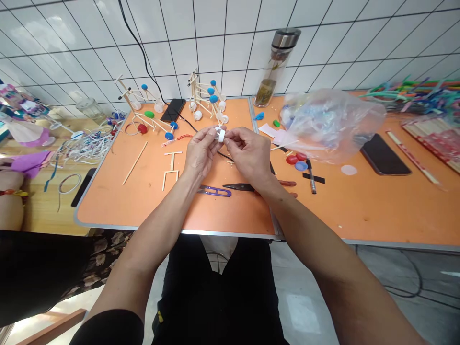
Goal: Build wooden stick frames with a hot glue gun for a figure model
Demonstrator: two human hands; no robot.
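Observation:
Both my hands meet above the orange table (151, 201), pinching a small white bottle cap (221, 135) between their fingertips. My left hand (201, 153) grips it from the left with curled fingers. My right hand (247, 153) holds it from the right, thumb and forefinger closed on it. Below my hands lie a purple thread snipper (215, 191) and a dark pair of scissors (247, 187). A small stick frame (171, 168) lies flat to the left of my left hand.
Stick-and-cap models (208, 98) stand at the back, beside a black phone (173, 109) with a cable. A glass bottle (276, 67), a clear plastic bag (330, 122), loose caps (297, 162), another phone (384, 154) and coloured straws (413, 93) sit to the right. A person's arm (10, 199) is at the left.

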